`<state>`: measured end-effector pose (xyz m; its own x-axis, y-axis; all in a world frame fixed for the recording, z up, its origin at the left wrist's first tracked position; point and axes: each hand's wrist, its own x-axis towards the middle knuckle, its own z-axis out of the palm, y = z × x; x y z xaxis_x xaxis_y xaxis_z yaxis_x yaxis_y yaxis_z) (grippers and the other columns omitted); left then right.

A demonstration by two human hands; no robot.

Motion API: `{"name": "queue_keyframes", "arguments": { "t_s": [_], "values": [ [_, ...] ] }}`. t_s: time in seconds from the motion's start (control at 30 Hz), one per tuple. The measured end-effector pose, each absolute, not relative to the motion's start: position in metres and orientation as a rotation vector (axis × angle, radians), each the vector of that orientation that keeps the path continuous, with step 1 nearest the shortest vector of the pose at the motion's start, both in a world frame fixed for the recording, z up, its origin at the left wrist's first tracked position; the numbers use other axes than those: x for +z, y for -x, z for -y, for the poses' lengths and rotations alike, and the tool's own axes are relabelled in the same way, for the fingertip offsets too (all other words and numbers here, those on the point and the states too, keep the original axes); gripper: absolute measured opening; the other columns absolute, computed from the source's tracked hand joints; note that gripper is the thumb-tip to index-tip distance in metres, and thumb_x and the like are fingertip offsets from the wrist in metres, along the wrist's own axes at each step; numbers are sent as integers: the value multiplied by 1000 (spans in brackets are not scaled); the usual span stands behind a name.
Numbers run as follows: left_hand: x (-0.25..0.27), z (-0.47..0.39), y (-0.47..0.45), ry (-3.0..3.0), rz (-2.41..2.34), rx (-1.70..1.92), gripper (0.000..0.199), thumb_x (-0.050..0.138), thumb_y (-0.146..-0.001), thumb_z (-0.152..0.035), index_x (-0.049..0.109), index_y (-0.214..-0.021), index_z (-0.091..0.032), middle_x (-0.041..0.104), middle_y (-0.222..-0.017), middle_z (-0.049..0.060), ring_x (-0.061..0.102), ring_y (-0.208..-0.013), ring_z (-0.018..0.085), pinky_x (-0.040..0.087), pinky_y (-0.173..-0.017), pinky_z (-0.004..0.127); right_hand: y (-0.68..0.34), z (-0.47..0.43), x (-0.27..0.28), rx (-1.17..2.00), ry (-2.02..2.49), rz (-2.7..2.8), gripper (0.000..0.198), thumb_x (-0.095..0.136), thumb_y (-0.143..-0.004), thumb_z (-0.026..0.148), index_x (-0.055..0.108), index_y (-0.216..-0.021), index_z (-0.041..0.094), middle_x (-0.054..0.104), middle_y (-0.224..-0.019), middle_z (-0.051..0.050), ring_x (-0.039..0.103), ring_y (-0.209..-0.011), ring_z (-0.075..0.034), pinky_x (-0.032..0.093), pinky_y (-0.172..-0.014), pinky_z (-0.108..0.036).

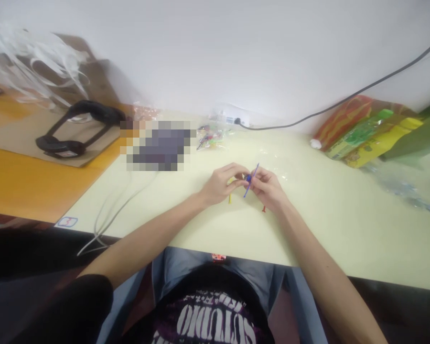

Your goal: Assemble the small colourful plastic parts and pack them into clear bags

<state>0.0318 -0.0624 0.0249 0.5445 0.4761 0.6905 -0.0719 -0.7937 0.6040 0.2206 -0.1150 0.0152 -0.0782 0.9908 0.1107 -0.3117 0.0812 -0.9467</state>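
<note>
While holding left hand and right hand close together, pinching blue piece with both, frame centre | just below left hand: yellow piece | below right hand: red piece

You have one blue rod, one yellow piece, one red piece.
Around them you count one clear packet of small parts, too jumbled to number, one black cable, one black frame, one outlined label, one pale surface and one orange surface; the pale cords overlap, so you cannot count those.
</note>
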Motion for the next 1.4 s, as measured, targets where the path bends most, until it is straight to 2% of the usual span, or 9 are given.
{"name": "queue_keyframes", "arguments": {
  "t_s": [0.17,0.8,1.0,1.23,1.4],
  "values": [
    [25,64,-32,-2197,-324,1243,23,69,-96,-32,70,-112,-16,70,-101,9,65,-86,15,53,-85,30,-220,115,14,1346,848,1118,45,91,-69,54,60,-79,23,65,-73,3,59,-67,-13,52,-69,-29],
    [32,70,-36,-2128,-362,1245,26,70,-95,-39,73,-107,-16,73,-95,8,68,-84,16,55,-82,30,-219,116,12,1408,812,1084,46,93,-66,55,63,-80,22,67,-77,2,61,-69,-13,54,-74,-30],
    [34,71,-36,-2111,-381,1252,27,70,-95,-41,74,-106,-17,73,-95,8,68,-83,16,55,-81,31,-218,116,14,1399,834,1090,50,93,-63,58,61,-77,22,65,-75,2,59,-67,-14,53,-71,-31],
    [34,73,-37,-2083,-375,1257,26,72,-94,-39,74,-107,-17,74,-96,9,69,-83,16,56,-81,31,-218,116,12,1385,823,1120,50,91,-66,59,60,-79,23,64,-76,2,59,-68,-13,53,-73,-31],
    [34,74,-38,-2067,-387,1274,24,74,-92,-37,75,-106,-17,74,-94,8,69,-83,16,56,-80,29,-219,116,12,1395,803,1101,49,92,-66,57,59,-79,22,63,-72,3,58,-65,-13,50,-67,-28]
  ]
}}
